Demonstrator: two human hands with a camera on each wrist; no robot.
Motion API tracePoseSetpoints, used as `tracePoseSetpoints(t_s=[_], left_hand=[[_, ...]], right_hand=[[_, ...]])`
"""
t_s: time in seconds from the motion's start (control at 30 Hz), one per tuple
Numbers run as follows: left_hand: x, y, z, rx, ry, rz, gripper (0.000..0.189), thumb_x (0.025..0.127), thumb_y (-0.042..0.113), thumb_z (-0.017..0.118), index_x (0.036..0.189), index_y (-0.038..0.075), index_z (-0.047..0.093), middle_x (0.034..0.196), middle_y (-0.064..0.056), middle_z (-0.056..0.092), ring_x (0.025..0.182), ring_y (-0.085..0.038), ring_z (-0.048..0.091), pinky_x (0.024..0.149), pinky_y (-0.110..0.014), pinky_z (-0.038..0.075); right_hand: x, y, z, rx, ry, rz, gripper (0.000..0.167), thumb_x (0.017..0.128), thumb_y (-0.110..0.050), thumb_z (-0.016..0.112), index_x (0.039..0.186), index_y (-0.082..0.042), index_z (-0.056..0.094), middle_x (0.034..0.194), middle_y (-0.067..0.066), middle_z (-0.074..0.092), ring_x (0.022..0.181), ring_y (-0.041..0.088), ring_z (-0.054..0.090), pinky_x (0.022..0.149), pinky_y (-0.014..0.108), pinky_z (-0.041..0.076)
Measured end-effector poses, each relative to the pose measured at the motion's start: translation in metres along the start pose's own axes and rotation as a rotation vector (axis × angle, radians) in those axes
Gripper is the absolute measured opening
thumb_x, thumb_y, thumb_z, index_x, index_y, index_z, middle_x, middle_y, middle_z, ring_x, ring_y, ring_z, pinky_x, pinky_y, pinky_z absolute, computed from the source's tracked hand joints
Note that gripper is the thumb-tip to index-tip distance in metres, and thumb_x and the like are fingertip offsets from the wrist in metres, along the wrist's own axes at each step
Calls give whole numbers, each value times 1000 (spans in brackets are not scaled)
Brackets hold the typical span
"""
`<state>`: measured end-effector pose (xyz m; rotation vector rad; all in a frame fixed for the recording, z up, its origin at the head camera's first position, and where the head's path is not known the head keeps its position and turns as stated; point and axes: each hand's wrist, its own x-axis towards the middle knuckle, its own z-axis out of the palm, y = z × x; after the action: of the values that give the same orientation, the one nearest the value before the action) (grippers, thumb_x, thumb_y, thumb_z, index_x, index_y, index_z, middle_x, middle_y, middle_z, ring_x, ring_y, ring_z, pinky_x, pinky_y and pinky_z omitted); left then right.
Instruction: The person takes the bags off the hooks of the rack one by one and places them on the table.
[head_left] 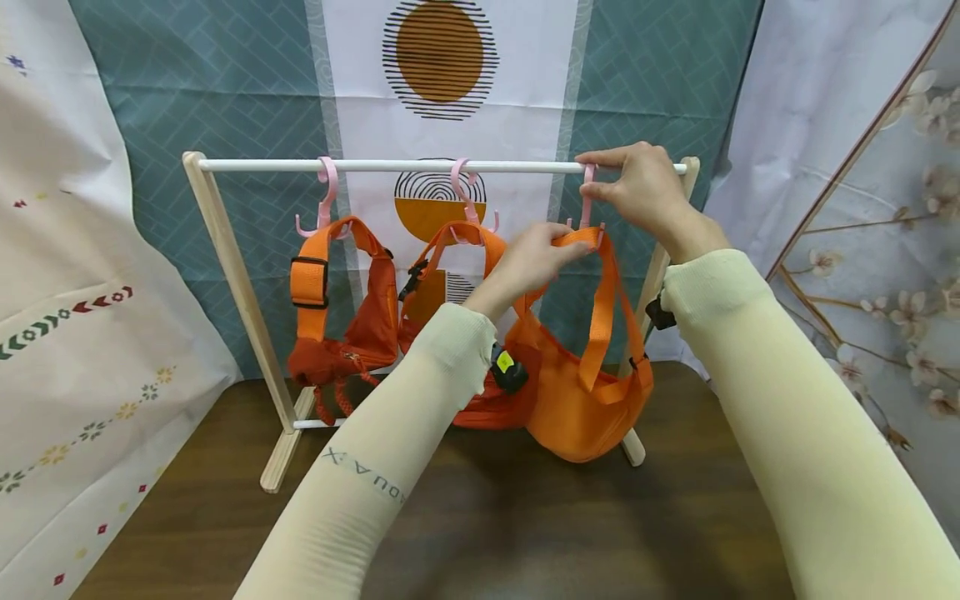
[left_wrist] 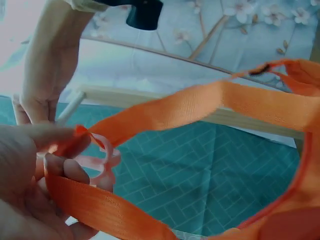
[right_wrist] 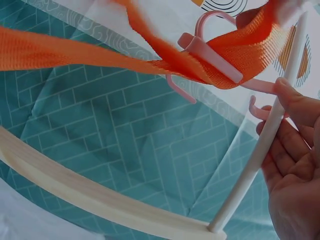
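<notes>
Right of centre in the frame, the orange bag (head_left: pixel 576 412), probably light and floppy, is best held by its strap (head_left: pixel 603 321), which the left hand (head_left: pixel 534 257) pinches; the right hand (head_left: pixel 643 187) grips 1 pink hook (head_left: pixel 587 208).

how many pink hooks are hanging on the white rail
3: the left hook toward the left end of the white rail, the middle hook near its centre, and the right hook toward the right end, at the right hand.

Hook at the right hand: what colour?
Pale pink; the hook shows best in the right wrist view.
</notes>
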<state>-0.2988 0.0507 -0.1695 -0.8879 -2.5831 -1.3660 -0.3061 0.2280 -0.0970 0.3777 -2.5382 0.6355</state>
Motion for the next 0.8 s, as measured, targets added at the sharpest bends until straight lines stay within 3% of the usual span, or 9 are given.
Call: tracePoseSetpoints(t_s=[0.13,0.23,0.37,0.47,0.57,0.7,0.8], left_hand=[[3,3,-1,21,-21,-38,25,109,21,57,125,5,69,74,-4,57,62,-17,56,59,-23,46],[3,5,-4,1,-90,-60,23,110,16,52,121,2,67,72,-5,59,62,-17,59,64,-25,51],[3,9,-10,40,-201,-102,35,113,29,46,115,2,68,70,-5,59,62,-16,58,68,-29,50],[4,9,-11,32,-232,-106,44,114,35,42,116,3,72,66,-5,54,59,-17,52,66,-30,46],[7,7,-9,-24,-203,-84,40,114,29,43,111,2,73,65,-3,50,57,-15,47,63,-28,43],[11,4,-4,-142,-97,-59,32,113,22,47,102,1,68,66,-1,46,55,-13,43,59,-24,38],[13,5,2,-251,-7,-46,28,112,20,48,105,0,67,67,-1,47,55,-13,43,56,-23,37]], right_hand=[[-1,0,0,7,-1,13,46,97,-27,77,142,-23,67,140,11,66,74,25,41,51,27,28],[-1,-1,0,6,5,16,45,97,-26,77,142,-23,67,139,10,66,72,25,41,50,27,28],[0,-2,2,11,7,15,45,97,-26,77,142,-23,67,139,10,67,71,25,39,51,26,27],[-1,-2,2,14,8,20,45,98,-26,76,142,-23,67,138,9,67,68,24,39,49,26,27],[-1,-2,1,13,10,27,45,98,-26,76,142,-23,67,137,10,67,62,22,37,47,26,27],[-1,-1,0,12,4,27,44,98,-26,75,142,-24,67,138,10,67,55,19,34,46,25,26],[-1,-1,0,16,2,28,44,98,-26,76,142,-24,67,139,9,67,60,20,37,47,25,27]])
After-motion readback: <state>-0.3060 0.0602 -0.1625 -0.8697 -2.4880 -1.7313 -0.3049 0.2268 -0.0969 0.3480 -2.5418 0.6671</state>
